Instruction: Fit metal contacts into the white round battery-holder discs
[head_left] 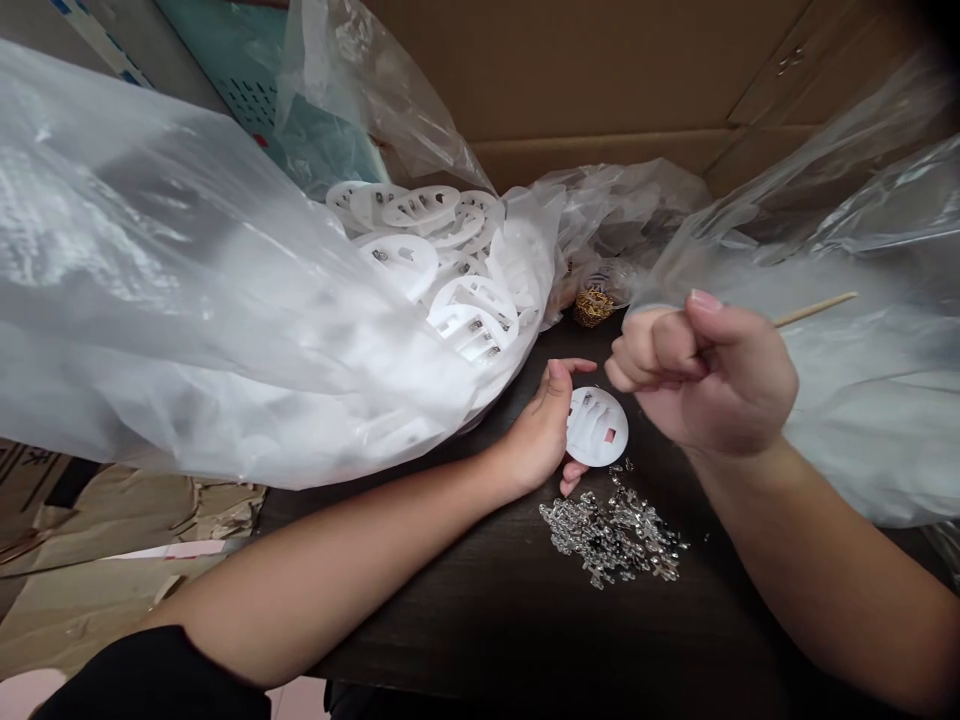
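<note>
My left hand (541,425) holds a round white plastic disc (598,427) by its left edge, with some fingers beneath it. Slots, small metal pieces and a rectangular opening show on the disc's face. To the right and a little higher, my right hand (705,375) is closed in a fist around a thin wooden stick (816,309), whose end pokes out to the right. A pale edge shows behind that fist, too hidden to name. Just below the disc lies a loose pile of small shiny metal clips (611,535) on the dark table (465,610).
A large clear plastic bag (187,300) on the left spills several similar white discs (420,208). Another plastic bag (885,400) bulges at the right. Small gold-coloured screws (594,307) sit in plastic at the back. Cardboard (600,70) stands behind; flattened cardboard (112,510) lies lower left.
</note>
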